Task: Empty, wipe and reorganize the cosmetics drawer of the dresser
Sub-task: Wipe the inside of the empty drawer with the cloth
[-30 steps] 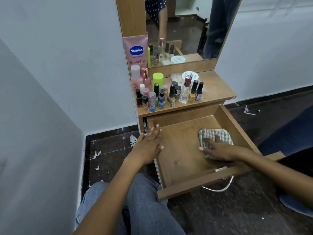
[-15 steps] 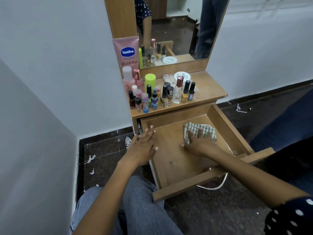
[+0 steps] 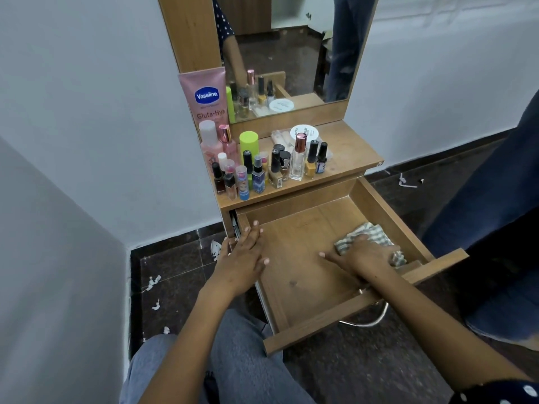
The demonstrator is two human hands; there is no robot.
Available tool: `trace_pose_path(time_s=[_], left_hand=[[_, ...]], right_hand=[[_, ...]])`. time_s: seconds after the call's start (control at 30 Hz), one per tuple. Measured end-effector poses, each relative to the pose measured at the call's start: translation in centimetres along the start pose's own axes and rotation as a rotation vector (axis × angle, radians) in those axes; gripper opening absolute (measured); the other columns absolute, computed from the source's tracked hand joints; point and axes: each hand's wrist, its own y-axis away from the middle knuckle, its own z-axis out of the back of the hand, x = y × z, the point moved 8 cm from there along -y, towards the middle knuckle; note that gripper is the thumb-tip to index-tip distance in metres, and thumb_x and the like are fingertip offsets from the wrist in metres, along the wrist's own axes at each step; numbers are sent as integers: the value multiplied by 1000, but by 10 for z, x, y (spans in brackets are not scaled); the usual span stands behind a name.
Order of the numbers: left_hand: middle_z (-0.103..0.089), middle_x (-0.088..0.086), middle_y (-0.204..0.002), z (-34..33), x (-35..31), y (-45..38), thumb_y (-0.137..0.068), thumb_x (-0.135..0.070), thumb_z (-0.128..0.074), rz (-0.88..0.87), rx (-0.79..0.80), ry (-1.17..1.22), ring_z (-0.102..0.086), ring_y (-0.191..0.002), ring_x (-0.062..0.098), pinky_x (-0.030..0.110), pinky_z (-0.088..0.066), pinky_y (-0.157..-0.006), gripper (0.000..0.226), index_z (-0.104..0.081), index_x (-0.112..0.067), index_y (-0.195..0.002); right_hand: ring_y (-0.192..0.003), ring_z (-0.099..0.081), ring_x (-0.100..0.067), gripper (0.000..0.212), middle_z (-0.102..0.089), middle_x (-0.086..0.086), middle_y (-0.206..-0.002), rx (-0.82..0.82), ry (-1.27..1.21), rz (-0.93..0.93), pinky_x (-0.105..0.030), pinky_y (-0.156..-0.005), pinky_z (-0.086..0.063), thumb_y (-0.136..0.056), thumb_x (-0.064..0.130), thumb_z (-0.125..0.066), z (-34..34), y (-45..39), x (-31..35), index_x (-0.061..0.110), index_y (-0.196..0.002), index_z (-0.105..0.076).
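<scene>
The wooden drawer (image 3: pixel 294 328) of the dresser stands pulled out, with only a striped cloth (image 3: pixel 361 233) on its bare floor. My right hand (image 3: pixel 361 255) lies flat on that cloth near the drawer's right wall, fingers spread and pressing down. My left hand (image 3: pixel 243 258) rests with straight fingers on the drawer's left wall. Several cosmetics bottles (image 3: pixel 271 167) stand crowded on the dresser top (image 3: pixel 350 153), among them a pink Vaseline tube (image 3: pixel 205 97) leaning at the back left.
A mirror (image 3: pixel 291 48) rises behind the dresser top. White walls close in on the left and behind. The dark floor (image 3: pixel 175 275) carries white paper scraps. A blue-clad leg (image 3: pixel 495 205) is at the right; my jeans-covered knee (image 3: pixel 233 368) sits below the drawer.
My right hand has slid the cloth from the drawer's back middle toward the right front corner. The left hand has stayed on the left wall.
</scene>
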Motion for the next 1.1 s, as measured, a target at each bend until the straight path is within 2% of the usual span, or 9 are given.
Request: trace_pose_path(time_s=[0.1, 0.23, 0.3, 0.4, 0.47, 0.6, 0.83, 0.97, 1.1], left_hand=[[30, -6, -150, 0, 3, 0, -103, -36, -27, 5, 1, -5, 21, -142, 11, 43, 14, -113, 62, 11, -20, -150], [26, -4, -154, 0, 1, 0, -103, -36, -27, 9, 10, -17, 21, -142, 11, 43, 14, -113, 62, 10, -19, -150], [26, -4, -154, 1, 0, 1, -103, -36, -27, 8, 7, -14, 21, -142, 11, 43, 14, -112, 62, 9, -19, -151], [25, -3, -154, 2, -1, 1, -103, -35, -27, 6, 9, -16, 21, -142, 12, 43, 14, -113, 62, 8, -18, -151], [24, -3, -155, 3, -1, 1, -103, -35, -27, 8, 11, -13, 21, -142, 12, 44, 14, -113, 62, 7, -18, -151], [27, -4, -153, 2, 0, 0, -103, -36, -26, 9, 13, -12, 21, -142, 11, 44, 15, -112, 62, 9, -18, -151], [27, -4, -153, 1, -1, 1, -103, -37, -26, 13, 19, -25, 22, -141, 10, 43, 16, -112, 62, 10, -19, -150], [26, -3, -154, 2, 0, 1, -103, -37, -26, 9, 16, -31, 21, -142, 11, 44, 15, -112, 62, 10, -19, -151], [26, -3, -154, 1, 1, 1, -103, -37, -26, 7, 14, -38, 21, -142, 11, 43, 14, -112, 62, 9, -19, -151]], right_hand=[[-136, -35, -43, 131, -41, -21, -145, -20, 48, -52, -64, -112, -8, -56, 97, -32, 7, 12, -3, 6, -148, -17], [-125, -48, -41, 124, -48, -22, -139, -35, 80, -18, -60, -111, -23, -64, 94, -28, 3, 29, 22, 4, -148, -17], [-124, -49, -42, 123, -47, -22, -140, -34, 112, 49, -63, -112, -17, -64, 94, -24, -5, 42, 43, 6, -149, -17], [-137, -32, -45, 117, -32, -24, -150, 40, 135, 53, -66, -112, -1, -73, 88, -23, -16, 64, 57, 5, -150, 5], [-142, -21, -45, 115, -23, -23, -154, 48, 98, 43, -68, -111, 3, -74, 88, -21, -11, 65, 53, 9, -151, 12], [-145, -10, -42, 113, -15, -21, -157, 7, 117, 12, -64, -113, 8, -75, 87, -21, 11, 46, 27, 8, -152, 4], [-137, -26, -51, 126, -30, -32, -148, 93, 175, -100, -64, -113, 4, -66, 94, -23, 14, 40, -2, 4, -151, -1], [-136, -30, -50, 128, -36, -27, -147, 80, 150, -70, -67, -112, 3, -63, 95, -26, 8, 36, 9, 1, -149, -11], [-126, -46, -42, 124, -46, -20, -141, 109, 95, 95, -65, -111, -18, -58, 98, -22, -18, 44, 55, 9, -145, -33]])
